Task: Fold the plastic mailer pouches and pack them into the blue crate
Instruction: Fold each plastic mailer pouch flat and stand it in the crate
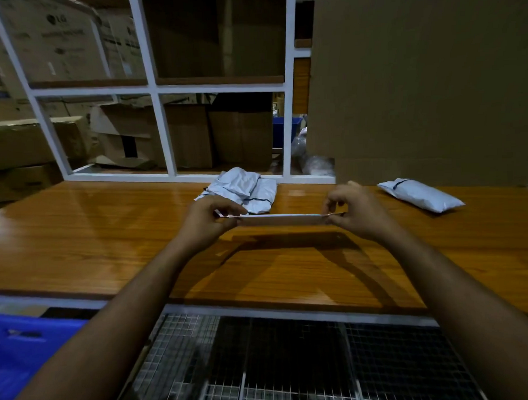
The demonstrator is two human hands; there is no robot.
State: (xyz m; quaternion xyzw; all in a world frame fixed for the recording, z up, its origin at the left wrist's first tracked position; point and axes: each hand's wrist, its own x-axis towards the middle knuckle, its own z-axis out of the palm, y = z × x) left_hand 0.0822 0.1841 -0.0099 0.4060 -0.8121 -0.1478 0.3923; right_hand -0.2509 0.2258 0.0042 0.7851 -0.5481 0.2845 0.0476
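A white plastic mailer pouch is held flat and edge-on above the wooden table. My left hand pinches its left end and my right hand pinches its right end. Just behind it lies a loose pile of white pouches. One filled white pouch lies alone to the right. The blue crate stands below the table's near edge at the lower left, partly hidden by my left forearm.
A large cardboard sheet stands at the back right. A white window frame runs along the table's far edge, with cardboard boxes behind it. A wire mesh rack lies under my arms.
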